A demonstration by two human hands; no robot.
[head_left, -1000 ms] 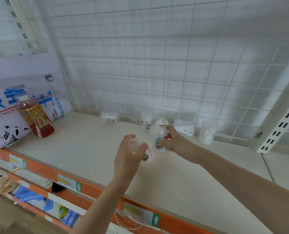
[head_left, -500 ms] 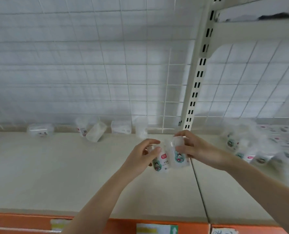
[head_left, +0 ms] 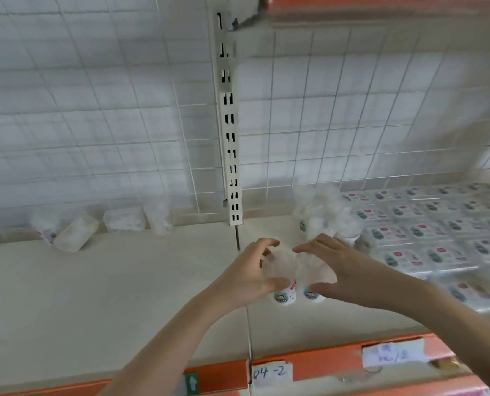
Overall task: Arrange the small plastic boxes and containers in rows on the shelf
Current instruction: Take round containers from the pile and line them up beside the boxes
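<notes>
We reach both bare forearms up from the lower edge of the view, converging toward the middle. Our left hand (head_left: 251, 274) comes in from the lower left, wrist straight, its fingers arched over the top and its thumb tucked low in front, so that the hand curls in a grip. Our right hand (head_left: 342, 270) comes in from the lower right, mirroring it: fingers arched over and pointing left, thumb low and stretched toward the other thumb, also curled in a grip. The two sets of fingertips nearly meet, just apart, the hands level with each other.
</notes>
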